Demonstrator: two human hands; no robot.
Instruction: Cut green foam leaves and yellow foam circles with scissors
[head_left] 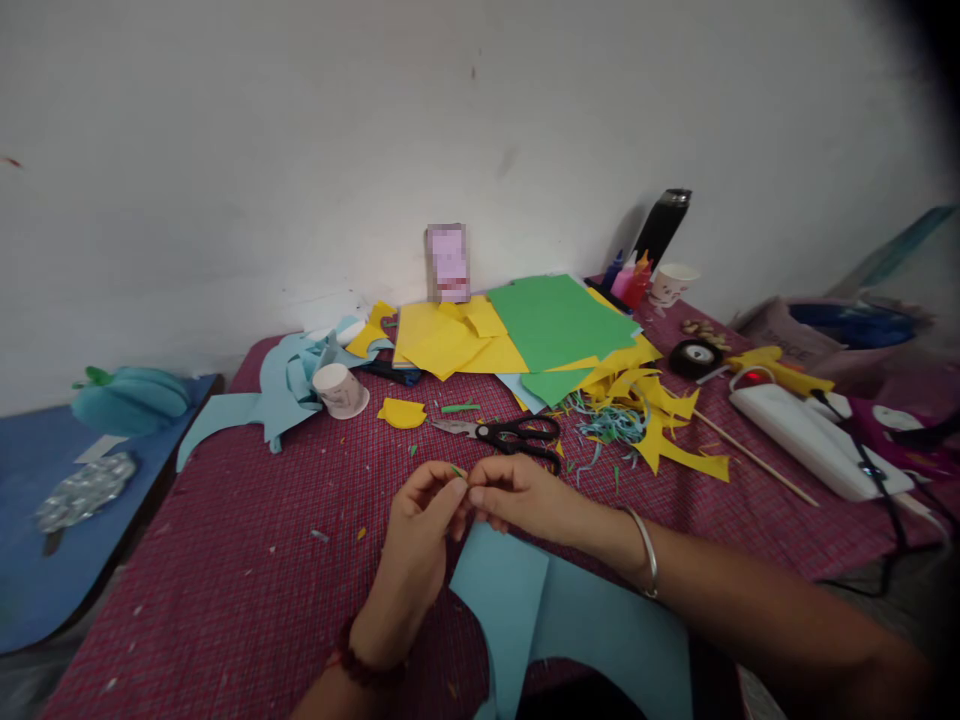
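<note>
Head view: pinching above a red-checked fabric tablecloth.
With the bare left hand, grasping a thin green paper sliver; with the bare right hand alongside, cannot tell whether gripping too; beyond, black-handled metal scissors.

So my left fingers cover most of a tiny green scrap, just a sliver pokes out. Can't tell if my right fingers pinch anything, the tips are tucked away lol. That same hand hides part of a loop on the scissors. The blue paper at the near edge of the desk runs out of view at the bottom. Pinkish upright thing by the far edge is pixelated, and the print on the tipped cup towards the far left corner is too small to read.
</note>
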